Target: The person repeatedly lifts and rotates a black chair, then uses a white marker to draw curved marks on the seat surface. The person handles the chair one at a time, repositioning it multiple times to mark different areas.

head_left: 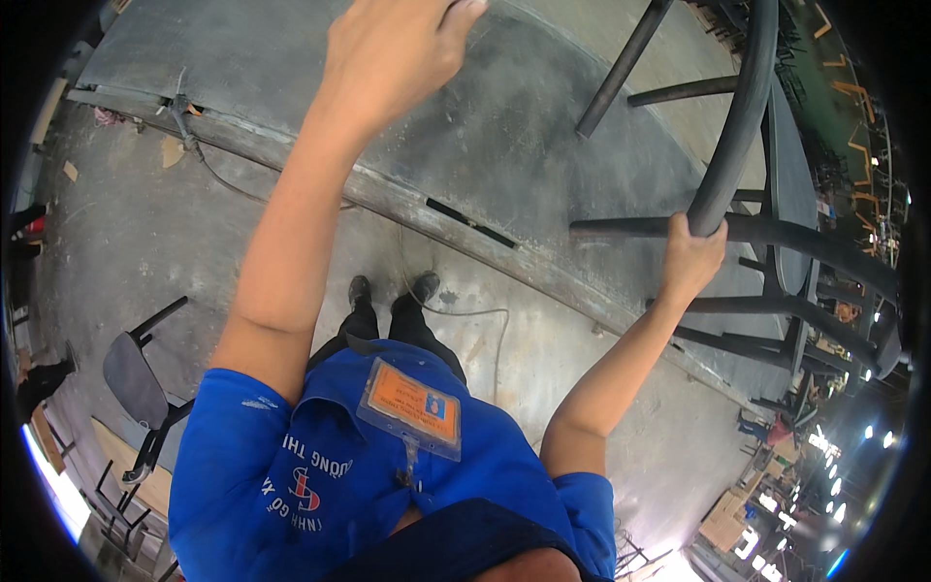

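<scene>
My right hand (pixel 693 258) is wrapped round the lower end of a thick, dark, curved bar of a black chair (pixel 742 126). This chair is tipped over on the grey worktable (pixel 407 160), with its legs pointing toward the middle of the table. Above the far left part of the table is my left hand (pixel 393 58). Its thumb shows at the top edge, but the other fingers are cut off or hidden, so what it touches cannot be made out.
More dark chair frames (pixel 824 315) crowd the right side. A black chair (pixel 136 383) stands on the floor at left. A cable (pixel 228 182) hangs over the table's near edge and runs across the floor. Cardboard boxes (pixel 725 519) lie at lower right.
</scene>
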A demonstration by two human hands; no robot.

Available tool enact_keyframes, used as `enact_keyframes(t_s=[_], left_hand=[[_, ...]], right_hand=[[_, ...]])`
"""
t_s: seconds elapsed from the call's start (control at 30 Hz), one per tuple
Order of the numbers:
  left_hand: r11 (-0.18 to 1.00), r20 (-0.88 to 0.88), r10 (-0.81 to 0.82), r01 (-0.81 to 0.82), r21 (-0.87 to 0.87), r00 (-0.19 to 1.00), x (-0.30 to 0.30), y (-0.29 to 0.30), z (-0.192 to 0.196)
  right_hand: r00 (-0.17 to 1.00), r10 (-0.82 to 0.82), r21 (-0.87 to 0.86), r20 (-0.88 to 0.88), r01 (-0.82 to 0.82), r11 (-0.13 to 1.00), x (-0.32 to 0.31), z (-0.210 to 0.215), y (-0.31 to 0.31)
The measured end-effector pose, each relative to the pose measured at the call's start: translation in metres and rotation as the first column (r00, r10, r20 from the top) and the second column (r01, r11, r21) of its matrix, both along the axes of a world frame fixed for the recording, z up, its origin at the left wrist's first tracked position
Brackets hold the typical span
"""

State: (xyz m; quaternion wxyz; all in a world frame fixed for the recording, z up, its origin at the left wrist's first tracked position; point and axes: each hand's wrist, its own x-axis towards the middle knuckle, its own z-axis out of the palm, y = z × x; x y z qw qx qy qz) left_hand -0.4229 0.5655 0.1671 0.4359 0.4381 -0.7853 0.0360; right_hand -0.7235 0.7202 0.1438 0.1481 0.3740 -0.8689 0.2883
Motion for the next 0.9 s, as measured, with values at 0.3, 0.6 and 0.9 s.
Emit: enact_keyframes(t_s=[0.3, 0.6, 0.9], left_hand=[[0.958, -0.453, 0.227, -0.113, 0.264, 0.862, 0.046, 0.065, -0.067], [0.797, -0.475, 0.439, -0.087, 0.597, 0.763, 0.070, 0.081, -0.120], [0.841, -0.535, 0.473, -0.178, 0.511, 0.701, 0.113, 0.012, -0.177]], right_hand=[[0.859, 0.293, -0.268, 0.421, -0.191, 0.944, 0.019, -0.059, 0.065], [0.533, 0.524, -0.454, 0.665, -0.268, 0.850, 0.024, -0.121, 0.106], [0.175, 0.386, -0.323, 0.906, -0.304, 0.896, 0.081, -0.148, 0.083]])
